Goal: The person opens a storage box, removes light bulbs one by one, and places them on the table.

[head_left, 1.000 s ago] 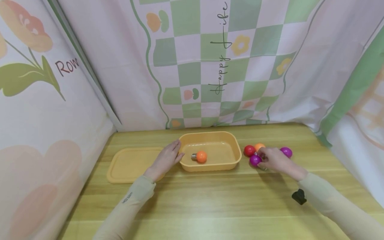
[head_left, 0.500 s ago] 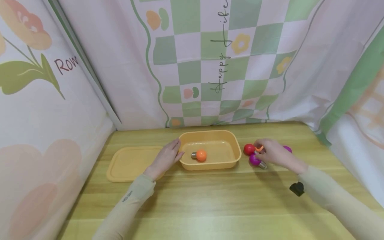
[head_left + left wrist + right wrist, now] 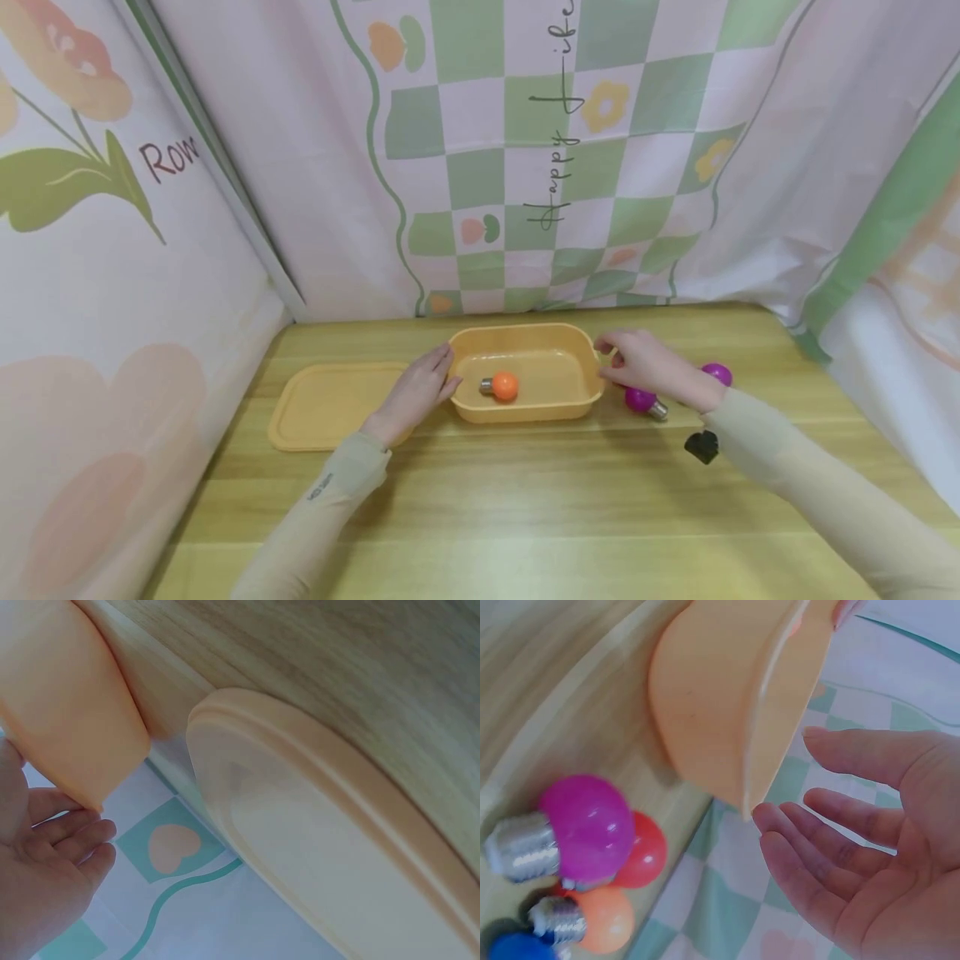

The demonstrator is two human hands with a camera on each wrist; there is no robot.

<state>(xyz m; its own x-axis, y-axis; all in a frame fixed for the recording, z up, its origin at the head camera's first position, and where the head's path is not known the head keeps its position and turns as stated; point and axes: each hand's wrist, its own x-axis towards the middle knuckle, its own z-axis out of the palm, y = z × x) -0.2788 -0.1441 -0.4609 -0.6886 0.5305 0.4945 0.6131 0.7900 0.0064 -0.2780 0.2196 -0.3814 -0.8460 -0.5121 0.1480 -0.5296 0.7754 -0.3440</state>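
Note:
A yellow plastic box (image 3: pixel 525 412) stands on the table with an orange light bulb (image 3: pixel 505 386) lying inside it. My left hand (image 3: pixel 414 390) rests against the box's left rim, fingers mostly straight. At the right end, my right hand (image 3: pixel 648 364) reaches the rim with loosely bent fingers; the right wrist view shows nothing in it. Right beside that hand lies a purple light bulb (image 3: pixel 640 400), and another purple bulb (image 3: pixel 717 374) is farther right. The right wrist view also shows a red bulb (image 3: pixel 649 851), an orange bulb (image 3: pixel 609 919) and part of a blue bulb (image 3: pixel 521 949).
A flat yellow lid (image 3: pixel 333 408) lies left of the box, partly under my left forearm. The wooden table (image 3: pixel 495 508) extends toward me. A patterned curtain (image 3: pixel 480 179) hangs behind its back edge, with more cloth at both sides.
My right hand has left the bulbs and moved left to the box's right rim. My left hand stays at the left rim, and the orange bulb in the box has not moved.

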